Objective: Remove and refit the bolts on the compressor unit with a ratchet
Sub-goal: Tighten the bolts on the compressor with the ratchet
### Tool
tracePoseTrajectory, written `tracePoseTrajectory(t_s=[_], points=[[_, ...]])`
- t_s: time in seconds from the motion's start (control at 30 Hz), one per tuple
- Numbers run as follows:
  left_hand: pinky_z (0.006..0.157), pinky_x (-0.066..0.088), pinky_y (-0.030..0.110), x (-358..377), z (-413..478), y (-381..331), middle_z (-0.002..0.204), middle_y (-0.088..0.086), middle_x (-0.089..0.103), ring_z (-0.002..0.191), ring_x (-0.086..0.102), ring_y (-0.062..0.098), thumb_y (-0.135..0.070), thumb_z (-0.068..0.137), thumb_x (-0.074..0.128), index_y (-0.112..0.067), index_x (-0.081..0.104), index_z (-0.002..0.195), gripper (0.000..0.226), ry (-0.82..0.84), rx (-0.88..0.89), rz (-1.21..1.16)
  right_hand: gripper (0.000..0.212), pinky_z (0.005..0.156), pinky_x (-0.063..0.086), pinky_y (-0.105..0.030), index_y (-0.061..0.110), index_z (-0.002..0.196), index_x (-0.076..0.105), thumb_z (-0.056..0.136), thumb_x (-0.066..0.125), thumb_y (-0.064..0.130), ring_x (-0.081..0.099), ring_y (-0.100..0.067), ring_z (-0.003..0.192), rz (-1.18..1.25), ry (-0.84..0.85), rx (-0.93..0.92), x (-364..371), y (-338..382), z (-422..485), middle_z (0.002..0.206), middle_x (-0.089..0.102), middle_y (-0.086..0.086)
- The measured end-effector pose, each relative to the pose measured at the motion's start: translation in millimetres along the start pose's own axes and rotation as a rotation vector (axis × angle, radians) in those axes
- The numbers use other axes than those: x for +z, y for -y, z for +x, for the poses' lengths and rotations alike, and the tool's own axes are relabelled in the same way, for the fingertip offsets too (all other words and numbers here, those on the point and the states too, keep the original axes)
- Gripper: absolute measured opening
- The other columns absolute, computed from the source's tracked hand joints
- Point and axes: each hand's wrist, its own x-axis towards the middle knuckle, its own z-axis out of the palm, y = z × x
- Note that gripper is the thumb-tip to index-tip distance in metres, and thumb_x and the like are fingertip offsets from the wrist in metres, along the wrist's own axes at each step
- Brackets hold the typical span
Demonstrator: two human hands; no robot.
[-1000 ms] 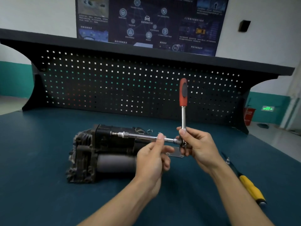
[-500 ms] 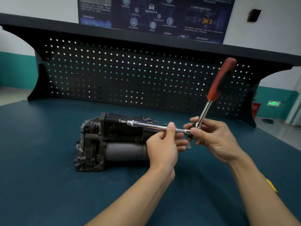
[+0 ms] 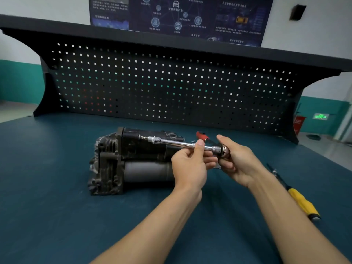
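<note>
Gripping the ratchet head, my right hand has swung the handle from upright down rearward, my left hand pinching the extension: likely one stroke done.

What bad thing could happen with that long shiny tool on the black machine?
1. The extension bar is pinched only by fingertips of the left hand, so its socket might tilt and slip off.
2. The compressor sits on the table with no clamp in sight, so it could twist or slide.
3. The right hand grips the ratchet with its forearm near the yellow screwdriver, and might knock it.
</note>
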Motion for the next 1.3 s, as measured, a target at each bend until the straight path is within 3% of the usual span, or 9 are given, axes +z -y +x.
tracePoseTrajectory(t_s=[0.13,0.33,0.53,0.6,0.7,0.9,1.0,1.13,1.3], points=[[0.050,0.052,0.020,-3,4,1,0.061,-0.001,0.067,0.051,0.063,0.011,-0.025,0.100,0.062,-0.004,0.065,0.081,0.028,0.024,-0.001,0.022,0.038,0.036,0.030,-0.018,0.009,0.081,0.075,0.077,0.075,0.046,0.039,-0.009,0.038,-0.021,0.091,-0.150,-7,2,0,0.060,0.054,-0.003],[0.048,0.051,0.020,-4,5,0,0.063,-0.001,0.065,0.049,0.060,0.009,-0.027,0.101,0.058,-0.005,0.064,0.083,0.029,0.072,0.003,0.032,0.034,0.053,0.051,-0.023,0.021,0.099,0.077,0.068,0.081,0.034,0.065,-0.022,0.063,-0.075,0.226,-0.381,-21,8,-6,0.095,0.076,-0.007],[0.045,0.049,0.020,-3,5,-3,0.058,-0.003,0.064,0.047,0.060,0.009,-0.028,0.103,0.055,-0.007,0.064,0.085,0.029,0.078,0.009,0.011,0.045,0.074,0.056,-0.025,0.028,0.093,0.080,0.059,0.090,0.056,0.070,-0.018,0.101,-0.173,0.299,-0.494,-26,5,-5,0.119,0.073,0.001],[0.045,0.049,0.021,-3,5,0,0.058,-0.002,0.065,0.047,0.061,0.011,-0.033,0.102,0.057,-0.006,0.064,0.081,0.035,0.047,0.028,0.086,0.043,0.075,0.056,-0.025,0.029,0.093,0.080,0.060,0.090,0.056,0.071,-0.019,0.099,-0.183,0.304,-0.499,-25,5,-5,0.121,0.072,0.001],[0.046,0.050,0.023,-4,4,6,0.057,0.000,0.067,0.050,0.064,0.015,-0.040,0.098,0.062,-0.006,0.068,0.077,0.040,0.018,0.019,0.170,0.036,0.072,0.056,-0.025,0.028,0.096,0.081,0.066,0.089,0.047,0.073,-0.021,0.090,-0.177,0.297,-0.511,-23,3,-5,0.120,0.073,-0.001],[0.043,0.050,0.022,15,5,3,0.057,0.005,0.070,0.045,0.064,0.013,-0.037,0.099,0.062,-0.004,0.067,0.076,0.040,-0.086,-0.038,0.031,0.017,0.096,0.050,-0.021,0.026,0.092,0.079,0.078,0.076,0.018,0.064,-0.013,0.120,-0.250,0.297,-0.505,-29,-1,-3,0.124,0.071,0.005],[0.039,0.046,0.020,26,5,7,0.047,0.002,0.063,0.036,0.055,0.010,-0.032,0.101,0.059,-0.005,0.061,0.067,0.044,-0.154,-0.009,0.019,0.020,0.089,0.054,-0.023,0.023,0.096,0.078,0.077,0.075,0.018,0.068,-0.013,0.112,-0.207,0.277,-0.505,-27,0,-2,0.119,0.074,0.003],[0.038,0.042,0.018,25,7,13,0.043,-0.004,0.056,0.036,0.050,0.007,-0.029,0.102,0.057,-0.006,0.059,0.064,0.045,-0.149,0.060,0.002,0.027,0.062,0.055,-0.026,0.020,0.104,0.075,0.078,0.073,0.027,0.071,-0.019,0.078,-0.137,0.207,-0.459,-18,3,-2,0.108,0.077,-0.006],[0.039,0.042,0.019,26,7,14,0.043,-0.005,0.054,0.036,0.049,0.008,-0.029,0.104,0.054,-0.006,0.061,0.070,0.041,-0.096,0.104,0.007,0.031,0.040,0.036,-0.023,0.012,0.092,0.072,0.089,0.068,0.043,0.044,-0.012,0.040,-0.003,0.039,-0.304,2,1,1,0.071,0.070,-0.003]])
